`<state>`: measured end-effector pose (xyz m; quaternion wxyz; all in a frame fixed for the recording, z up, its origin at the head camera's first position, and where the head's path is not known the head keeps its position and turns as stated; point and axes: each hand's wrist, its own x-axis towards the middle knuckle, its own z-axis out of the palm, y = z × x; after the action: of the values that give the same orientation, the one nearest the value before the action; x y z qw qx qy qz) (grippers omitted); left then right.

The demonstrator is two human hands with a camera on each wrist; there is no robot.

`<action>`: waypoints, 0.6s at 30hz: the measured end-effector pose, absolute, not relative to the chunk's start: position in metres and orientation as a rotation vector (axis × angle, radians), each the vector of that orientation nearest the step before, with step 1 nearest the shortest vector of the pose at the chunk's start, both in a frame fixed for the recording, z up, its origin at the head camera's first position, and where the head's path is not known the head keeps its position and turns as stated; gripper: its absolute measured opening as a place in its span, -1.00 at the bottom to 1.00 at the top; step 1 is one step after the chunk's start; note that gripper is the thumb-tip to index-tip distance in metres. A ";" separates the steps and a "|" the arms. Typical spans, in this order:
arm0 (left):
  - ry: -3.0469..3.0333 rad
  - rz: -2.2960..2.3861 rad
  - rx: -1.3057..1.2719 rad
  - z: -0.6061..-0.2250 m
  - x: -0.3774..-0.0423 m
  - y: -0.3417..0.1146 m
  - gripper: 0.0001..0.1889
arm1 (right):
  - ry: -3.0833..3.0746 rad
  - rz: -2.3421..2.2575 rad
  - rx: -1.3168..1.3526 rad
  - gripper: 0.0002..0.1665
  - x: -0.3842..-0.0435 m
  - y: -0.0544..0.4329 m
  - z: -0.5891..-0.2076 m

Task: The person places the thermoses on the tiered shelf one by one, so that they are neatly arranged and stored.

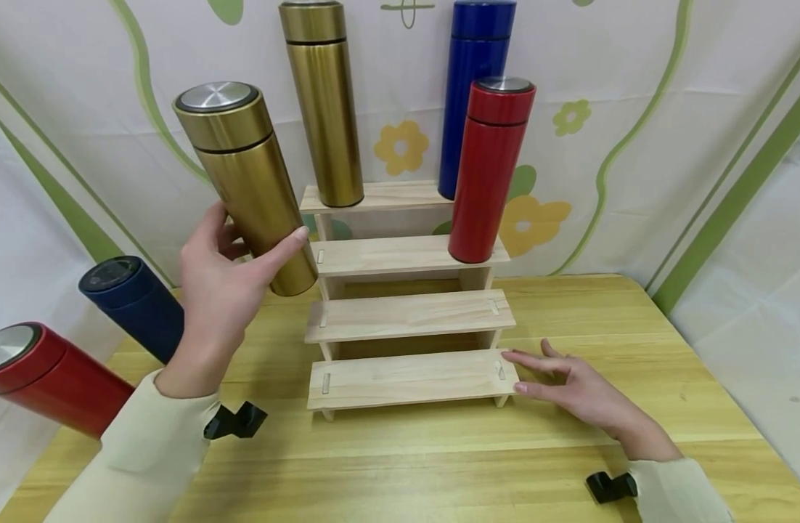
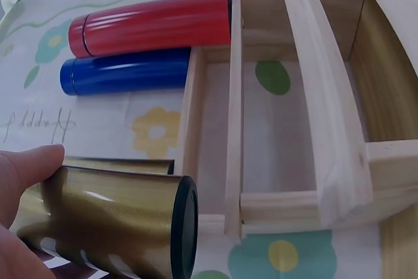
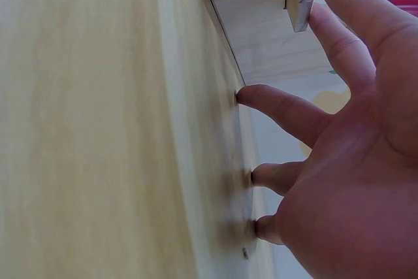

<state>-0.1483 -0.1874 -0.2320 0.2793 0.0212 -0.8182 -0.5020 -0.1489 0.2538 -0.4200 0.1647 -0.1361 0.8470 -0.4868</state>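
My left hand grips a gold thermos bottle around its lower body and holds it in the air, slightly tilted, left of a stepped wooden rack. In the left wrist view the base of this gold bottle points toward the rack. My right hand touches the right end of the rack's lowest step with extended fingers; in the right wrist view, other fingertips rest on the tabletop. Another gold bottle and a blue bottle stand on the top step. A red bottle stands one step lower, at the right.
At the left of the wooden table are a dark blue bottle and a second red bottle, partly covered by my left arm. A white cloth with printed flowers hangs close behind the rack.
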 end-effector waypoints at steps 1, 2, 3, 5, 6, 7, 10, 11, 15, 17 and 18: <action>-2.195 -1.357 0.052 -0.231 -0.149 -0.186 -0.30 | 2.414 -1.387 -0.388 -0.40 -0.149 0.254 -0.420; -2.197 -1.363 0.051 -0.230 -0.150 -0.185 -0.30 | 2.414 -1.387 -0.389 -0.40 -0.149 0.254 -0.420; -2.199 -1.368 0.052 -0.229 -0.151 -0.183 -0.30 | 2.415 -1.386 -0.389 -0.40 -0.149 0.254 -0.419; -2.205 -1.377 0.053 -0.227 -0.152 -0.181 -0.30 | 2.413 -1.386 -0.386 -0.40 -0.149 0.253 -0.420; -2.205 -1.386 0.051 -0.226 -0.153 -0.180 -0.30 | 2.413 -1.386 -0.384 -0.40 -0.149 0.253 -0.420; -2.207 -1.392 0.047 -0.226 -0.154 -0.179 -0.30 | 2.413 -1.387 -0.383 -0.40 -0.149 0.253 -0.420; -2.200 -1.412 0.024 -0.224 -0.158 -0.176 -0.29 | 2.413 -1.386 -0.384 -0.40 -0.149 0.253 -0.420; -2.196 -1.423 0.016 -0.224 -0.159 -0.175 -0.29 | 2.413 -1.386 -0.384 -0.40 -0.149 0.253 -0.420; -2.190 -1.445 -0.010 -0.223 -0.166 -0.171 -0.28 | 2.413 -1.380 -0.378 -0.40 -0.149 0.253 -0.419; -2.200 -1.449 -0.007 -0.222 -0.170 -0.168 -0.25 | 2.414 -1.377 -0.370 -0.41 -0.148 0.253 -0.419; -2.203 -1.453 -0.005 -0.221 -0.172 -0.167 -0.24 | 2.414 -1.375 -0.367 -0.41 -0.148 0.253 -0.419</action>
<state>-0.1724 -0.1672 -0.2215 0.2487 -0.0020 -0.8086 -0.5332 -0.1478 0.2531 -0.4188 0.1689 -0.1290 0.8491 -0.4836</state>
